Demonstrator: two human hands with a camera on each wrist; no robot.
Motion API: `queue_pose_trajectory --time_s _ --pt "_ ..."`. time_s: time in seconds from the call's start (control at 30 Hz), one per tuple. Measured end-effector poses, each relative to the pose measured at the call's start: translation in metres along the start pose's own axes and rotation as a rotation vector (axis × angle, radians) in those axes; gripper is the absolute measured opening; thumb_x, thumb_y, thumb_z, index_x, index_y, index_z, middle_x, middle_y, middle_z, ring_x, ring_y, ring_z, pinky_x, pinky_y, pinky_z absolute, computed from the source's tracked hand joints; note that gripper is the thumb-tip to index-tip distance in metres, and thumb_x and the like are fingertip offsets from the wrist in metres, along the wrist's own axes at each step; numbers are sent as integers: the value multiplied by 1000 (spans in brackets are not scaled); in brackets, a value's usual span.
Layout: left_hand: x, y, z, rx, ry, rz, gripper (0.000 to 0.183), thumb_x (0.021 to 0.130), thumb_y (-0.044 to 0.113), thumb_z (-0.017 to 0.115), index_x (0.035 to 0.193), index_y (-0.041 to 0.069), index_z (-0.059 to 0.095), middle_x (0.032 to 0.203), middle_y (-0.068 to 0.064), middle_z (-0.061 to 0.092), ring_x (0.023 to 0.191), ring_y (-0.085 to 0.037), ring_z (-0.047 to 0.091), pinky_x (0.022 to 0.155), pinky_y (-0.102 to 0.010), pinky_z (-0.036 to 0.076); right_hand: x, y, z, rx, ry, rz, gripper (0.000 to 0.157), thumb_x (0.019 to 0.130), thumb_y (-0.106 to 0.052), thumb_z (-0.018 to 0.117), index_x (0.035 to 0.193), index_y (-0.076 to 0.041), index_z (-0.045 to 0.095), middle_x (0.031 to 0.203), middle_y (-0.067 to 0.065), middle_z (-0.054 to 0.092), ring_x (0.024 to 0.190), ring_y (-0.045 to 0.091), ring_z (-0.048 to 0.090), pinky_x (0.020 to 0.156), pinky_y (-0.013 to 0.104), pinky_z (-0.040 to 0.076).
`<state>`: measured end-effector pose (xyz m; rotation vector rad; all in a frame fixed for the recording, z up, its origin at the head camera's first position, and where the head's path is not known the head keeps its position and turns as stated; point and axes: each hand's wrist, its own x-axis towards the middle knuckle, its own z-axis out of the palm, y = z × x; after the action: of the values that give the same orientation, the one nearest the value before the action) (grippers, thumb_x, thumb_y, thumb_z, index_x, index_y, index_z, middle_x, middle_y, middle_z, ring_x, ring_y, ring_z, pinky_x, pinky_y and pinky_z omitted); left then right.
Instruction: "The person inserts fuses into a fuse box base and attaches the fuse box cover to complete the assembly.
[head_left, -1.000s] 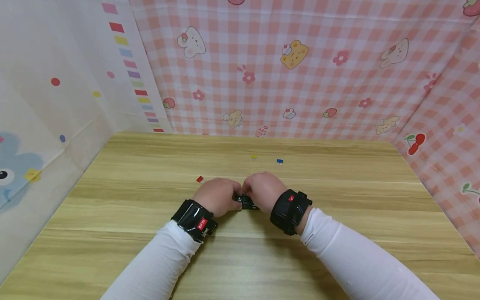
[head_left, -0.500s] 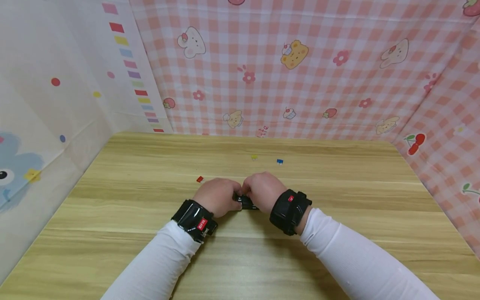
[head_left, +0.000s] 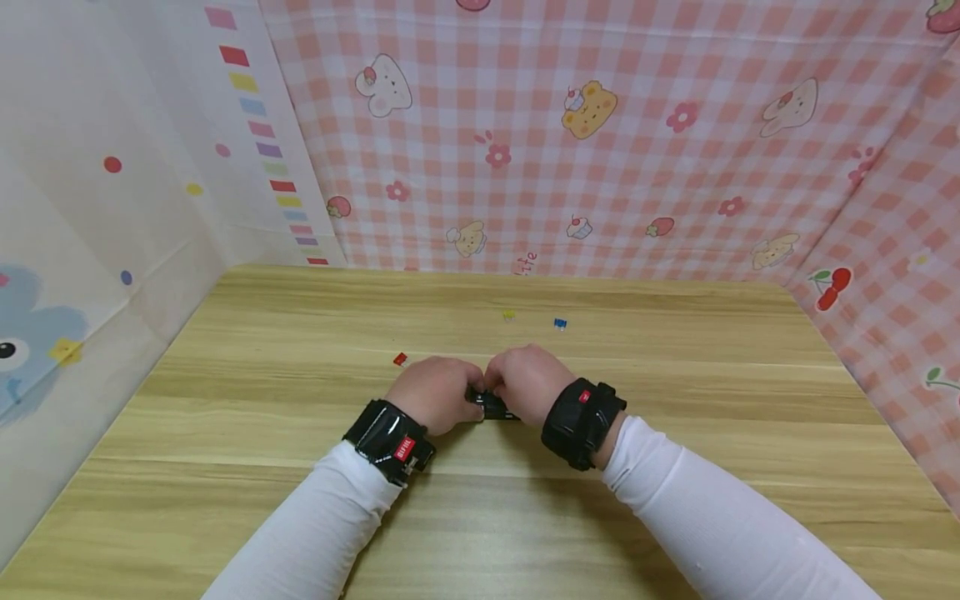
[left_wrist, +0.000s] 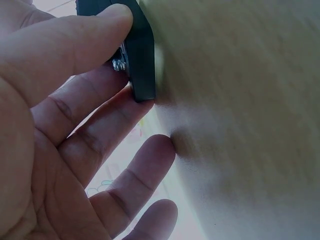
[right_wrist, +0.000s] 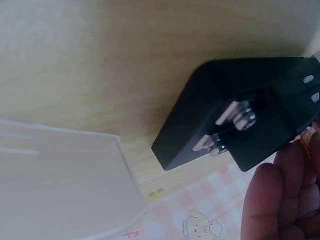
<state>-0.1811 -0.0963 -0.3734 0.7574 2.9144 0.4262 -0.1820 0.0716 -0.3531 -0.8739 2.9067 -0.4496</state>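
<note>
Between the two hands lies a black fuse box (head_left: 497,407), low over the wooden tabletop. The left hand (head_left: 441,393) grips its left end; in the left wrist view the thumb (left_wrist: 107,32) presses one side and fingers support the other, near a metal screw (left_wrist: 119,64). The right hand (head_left: 531,385) bends over the top of the box with curled fingers. Its fingertips meet the box; anything small between them is hidden. The right wrist view shows the box's screw terminals (right_wrist: 244,119), curled fingers (right_wrist: 267,200) beyond, and an orange-red patch at the right edge, too unclear to name.
A red blade fuse (head_left: 401,359) lies just beyond the left hand. Farther back are a yellow fuse (head_left: 508,315) and a blue fuse (head_left: 560,323). Patterned cloth (head_left: 525,167) walls the table's back and sides. A pale flat shape (right_wrist: 65,185) fills the right wrist view's lower left.
</note>
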Motion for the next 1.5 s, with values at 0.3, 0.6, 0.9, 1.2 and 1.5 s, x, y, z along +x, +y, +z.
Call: queue_pose_trajectory --time_s 0.3,0.6,0.9,1.2,1.5 --pt "0 0 1 -4 3 -4 22 72 38 78 89 28 69 75 15 60 67 -9 51 60 -30 42 0 1 -1 -13 -16 5 13 85 -10 67 91 -20 74 80 -12 65 69 4 52 66 23 46" --pt "0 0 1 0 0 -8 20 72 39 78 87 29 68 73 16 58 67 -9 51 59 -30 41 0 0 -1 -36 -23 11 13 86 -12 67 91 -20 75 80 -11 65 70 4 52 67 24 46" --pt "0 0 0 13 6 -2 23 72 39 78 90 28 69 79 14 61 70 -8 51 62 -30 42 1 1 -2 -35 -18 9 12 86 -12 67 89 -20 75 79 -11 66 69 4 52 68 25 47" --pt "0 0 -1 10 4 -7 23 72 39 78 89 27 69 79 13 61 70 -9 51 62 -31 42 2 -2 -2 -76 -18 -11 12 84 -10 68 86 -19 75 75 -10 65 66 6 52 66 25 47" --pt "0 0 -1 12 8 -3 23 72 38 78 90 27 69 83 12 64 72 -9 52 64 -31 43 3 -6 -2 -107 -43 -6 13 83 -6 68 85 -17 74 74 -8 64 64 6 51 64 25 48"
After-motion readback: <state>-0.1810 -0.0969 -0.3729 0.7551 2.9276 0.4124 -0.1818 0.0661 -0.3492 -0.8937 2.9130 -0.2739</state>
